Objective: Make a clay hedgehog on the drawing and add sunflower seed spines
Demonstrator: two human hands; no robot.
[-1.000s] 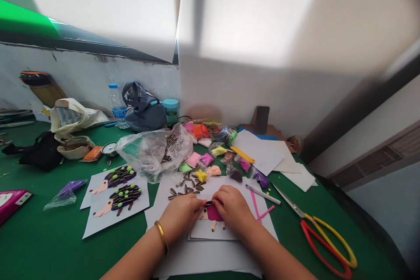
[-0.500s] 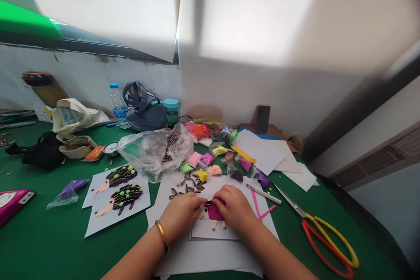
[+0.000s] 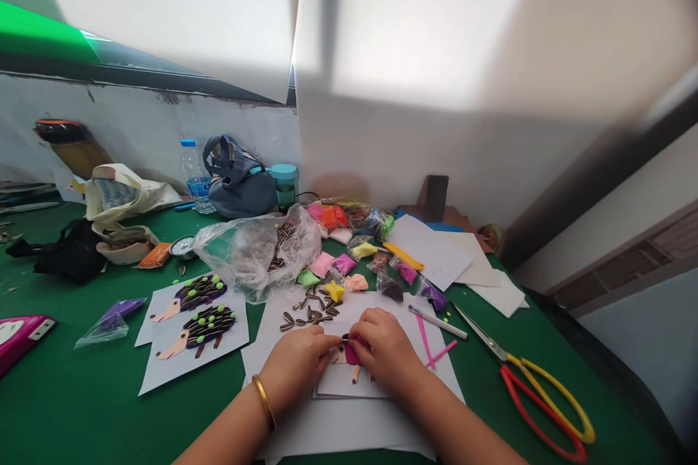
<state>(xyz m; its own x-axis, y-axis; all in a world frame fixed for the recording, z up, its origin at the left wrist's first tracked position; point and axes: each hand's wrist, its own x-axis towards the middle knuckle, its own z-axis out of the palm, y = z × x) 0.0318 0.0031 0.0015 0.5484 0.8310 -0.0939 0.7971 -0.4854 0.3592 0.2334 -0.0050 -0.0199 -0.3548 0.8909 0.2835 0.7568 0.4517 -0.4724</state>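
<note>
On a small white card [image 3: 349, 386] lies a hedgehog figure with a magenta body [image 3: 352, 356], a peach face and peach legs. My left hand [image 3: 303, 357] touches its face side with the fingertips, while my right hand [image 3: 384, 350] covers much of the body. The fingers of my right hand are pinched at a dark seed [image 3: 345, 338] on the top edge of the body. Whether my left fingertips grip anything is hidden. Striped sunflower seeds [image 3: 312, 314] and a yellow clay piece [image 3: 334, 290] lie just beyond my hands.
Two finished-looking hedgehog cards [image 3: 179, 370] lie at left, near a purple clay packet [image 3: 117, 311]. Behind are a plastic bag of seeds [image 3: 256, 251] and colored clay packets [image 3: 343, 264]. Large scissors [image 3: 512, 360], a pen [image 3: 438, 322] and pink strips [image 3: 424, 340] sit at right.
My right hand has shifted slightly left over the magenta body, covering more of it and one leg. My left hand has barely moved.
</note>
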